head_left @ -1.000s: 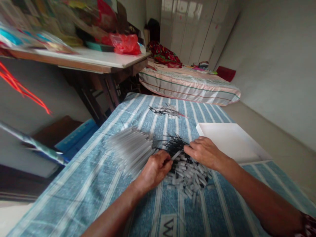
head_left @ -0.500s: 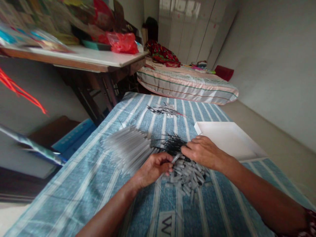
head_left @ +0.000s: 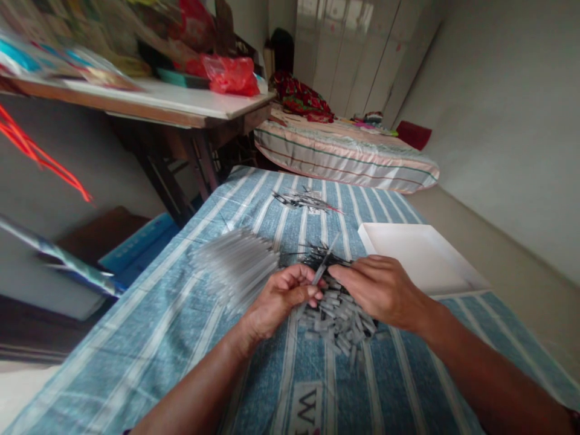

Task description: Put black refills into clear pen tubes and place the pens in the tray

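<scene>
My left hand point(head_left: 278, 297) and my right hand point(head_left: 380, 289) meet over a heap of short grey caps point(head_left: 338, 319) on a blue striped cloth point(head_left: 190, 338). A thin grey tube point(head_left: 325, 261) stands slanted between the fingertips, pinched by my left hand with my right fingers closed at its base. Just behind lies a tangle of thin black refills point(head_left: 324, 257). A large pile of long grey tubes point(head_left: 235, 266) lies to the left of my left hand.
A white shallow tray point(head_left: 421, 257) sits at the right on the cloth. A small scatter of thin pieces point(head_left: 303, 199) lies farther back. A cluttered table point(head_left: 149, 106) stands at the left, a striped mattress point(head_left: 344, 157) beyond.
Both hands have lifted slightly off the cap heap and come together. The thin tube, low and nearly flat before, now points upward between the fingers.
</scene>
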The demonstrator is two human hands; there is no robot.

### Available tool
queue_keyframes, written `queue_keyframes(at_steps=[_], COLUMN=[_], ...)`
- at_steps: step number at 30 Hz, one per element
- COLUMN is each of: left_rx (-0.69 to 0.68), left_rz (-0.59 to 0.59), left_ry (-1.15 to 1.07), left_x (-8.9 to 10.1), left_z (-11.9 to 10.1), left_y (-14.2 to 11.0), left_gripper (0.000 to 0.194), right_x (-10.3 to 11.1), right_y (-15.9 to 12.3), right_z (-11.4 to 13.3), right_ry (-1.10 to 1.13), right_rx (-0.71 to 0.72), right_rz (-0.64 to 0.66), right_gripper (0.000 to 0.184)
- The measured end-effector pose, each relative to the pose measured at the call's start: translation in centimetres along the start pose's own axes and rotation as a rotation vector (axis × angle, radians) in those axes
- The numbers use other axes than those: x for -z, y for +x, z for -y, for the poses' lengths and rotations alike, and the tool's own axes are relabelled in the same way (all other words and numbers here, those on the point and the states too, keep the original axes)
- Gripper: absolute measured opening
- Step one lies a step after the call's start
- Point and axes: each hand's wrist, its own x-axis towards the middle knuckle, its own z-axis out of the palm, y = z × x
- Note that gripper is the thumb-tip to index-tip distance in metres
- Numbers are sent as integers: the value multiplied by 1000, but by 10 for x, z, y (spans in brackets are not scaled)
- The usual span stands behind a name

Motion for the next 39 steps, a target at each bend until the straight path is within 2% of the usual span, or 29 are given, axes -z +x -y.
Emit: queue_keyframes(at_steps=[2, 7, 11, 20, 23, 25, 29, 32, 35, 39], left_rx=[-39, -70, -48, 3, 0, 0, 10, 43, 84, 116], left_rz=[-24, -48, -49, -55, -59, -54, -45, -49, -44, -42], left_ry=[-71, -139, -120, -70, -61, -47, -12, 23, 78, 147], left_x=[-1, -4, -1, 2, 2, 3, 5, 5, 5, 2], left_z=[-1, -2, 1, 1, 1, 2, 4, 5, 4, 2], left_y=[0, 0, 1, 1, 1, 1, 2, 2, 1, -1], left_gripper=[17, 15, 15, 18, 18, 18, 18, 18, 19, 21], right_x=[-8, -33, -47, -58, -60, -63, -69, -70, -69, -68], right_y=[-6, -4, 5, 13, 10, 6, -5, -12, -16, -16], right_z=[0, 14, 29, 33, 29, 22, 4, -6, -11, -9], right_ry=[96, 165, 136, 139, 224, 359, 783, 1128, 1330, 1422], right_rx=[-82, -165, -181, -184, -200, -267, -508, -621, -646, -624], right_rz=[15, 347, 513, 604, 556, 467, 255, 109, -53, -155], right_gripper=[25, 19, 17, 20, 19, 17, 13, 9, 11, 15])
